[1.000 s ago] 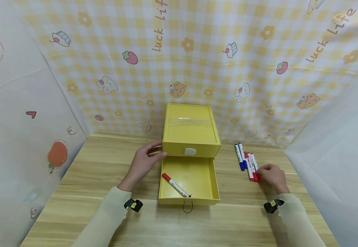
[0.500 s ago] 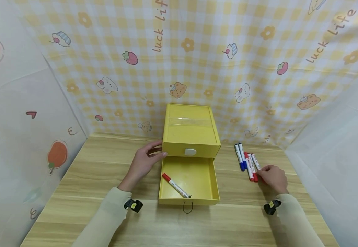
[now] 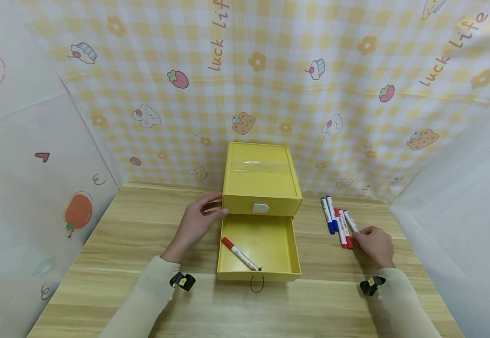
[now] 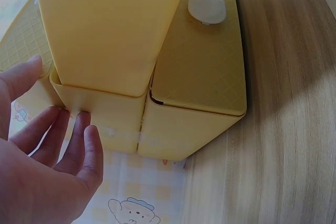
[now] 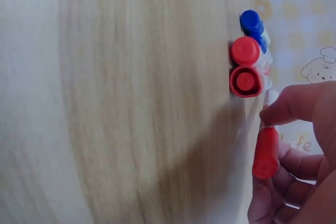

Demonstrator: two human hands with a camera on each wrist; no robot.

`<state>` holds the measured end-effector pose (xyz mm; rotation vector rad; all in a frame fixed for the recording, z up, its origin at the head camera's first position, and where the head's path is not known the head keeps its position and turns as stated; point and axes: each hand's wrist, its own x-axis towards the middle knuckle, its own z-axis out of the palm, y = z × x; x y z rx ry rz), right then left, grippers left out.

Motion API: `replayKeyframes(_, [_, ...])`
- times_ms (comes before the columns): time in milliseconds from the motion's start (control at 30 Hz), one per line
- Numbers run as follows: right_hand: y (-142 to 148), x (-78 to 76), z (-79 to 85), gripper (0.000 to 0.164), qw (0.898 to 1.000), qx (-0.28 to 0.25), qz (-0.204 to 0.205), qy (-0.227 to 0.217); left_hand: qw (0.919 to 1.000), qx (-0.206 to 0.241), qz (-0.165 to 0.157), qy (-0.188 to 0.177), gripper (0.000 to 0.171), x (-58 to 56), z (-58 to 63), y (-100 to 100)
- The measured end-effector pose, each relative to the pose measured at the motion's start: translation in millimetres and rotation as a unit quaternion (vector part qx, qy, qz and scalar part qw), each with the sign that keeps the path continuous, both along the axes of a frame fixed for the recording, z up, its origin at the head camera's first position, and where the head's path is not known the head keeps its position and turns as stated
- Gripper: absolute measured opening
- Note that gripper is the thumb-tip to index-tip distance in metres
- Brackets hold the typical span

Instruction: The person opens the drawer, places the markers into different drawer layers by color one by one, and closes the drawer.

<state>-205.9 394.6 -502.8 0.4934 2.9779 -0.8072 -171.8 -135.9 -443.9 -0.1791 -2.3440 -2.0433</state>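
A yellow drawer box (image 3: pixel 261 173) stands at the middle of the table with its lower drawer (image 3: pixel 270 241) pulled out. My left hand (image 3: pixel 194 227) rests against the box's left side, thumb by the front corner of the upper drawer (image 4: pixel 199 66). Inside the pulled-out drawer lies a red-capped marker (image 3: pixel 240 254). On the right, my right hand (image 3: pixel 375 244) pinches another red-capped marker (image 5: pixel 266 153) between thumb and fingers; its cap end points toward the wrist camera. Beside it lie two red-capped markers (image 3: pixel 343 230) and blue-capped markers (image 3: pixel 327 216).
A thin dark loop (image 3: pixel 257 284) hangs from the lower drawer's front. The upper drawer has a white tab (image 3: pixel 260 207). A checked cloth (image 3: pixel 270 94) hangs behind the wooden table (image 3: pixel 143 225), with pale side sheets (image 3: pixel 29 188) on both sides.
My right hand has pinched the outermost red-capped marker and shifted it slightly to the right, turning it away from the others. My left hand and the box have stayed put.
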Motion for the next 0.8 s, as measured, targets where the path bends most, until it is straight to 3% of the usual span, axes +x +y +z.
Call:
replayKeyframes(367, [-12,5.0,7.3,0.033,0.999,0.009,0.005,0.039,1.0,-0.006,0.002,-0.005,0.057,0.7,0.0,-1])
replayKeyframes(800, [-39,13.7,29.9,0.03,0.993,0.009,0.068,0.094,1.0,-0.004,0.002,-0.008,0.057,-0.1,-0.6,-1])
